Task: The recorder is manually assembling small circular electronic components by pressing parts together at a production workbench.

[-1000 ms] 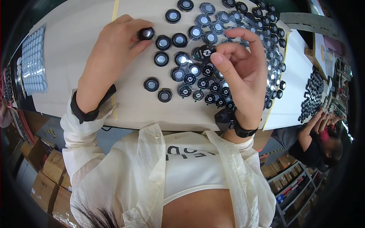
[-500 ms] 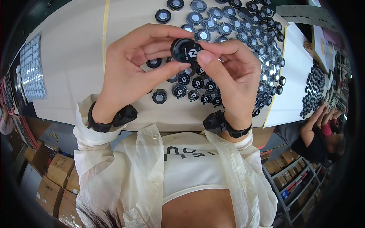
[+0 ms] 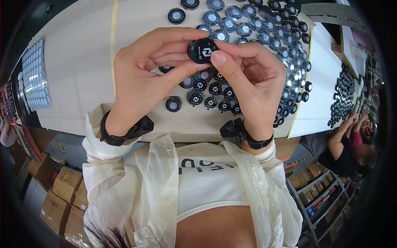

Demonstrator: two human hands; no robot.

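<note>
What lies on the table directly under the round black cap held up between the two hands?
Under the black cap, gripped by left hand and right hand, lie rows of small black discs on the table. The fingers hide some of them.

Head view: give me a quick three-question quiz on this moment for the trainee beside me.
1. True or false: the round black cap is held between both hands, above the table.
2. Which touches the cap's near edge? A) right thumb B) a co-worker's hand C) a cardboard box
3. Fill in: the tray of small white discs lies to the person's ____.

Key
1. True: left hand and right hand both pinch it.
2. A
3. left
</note>
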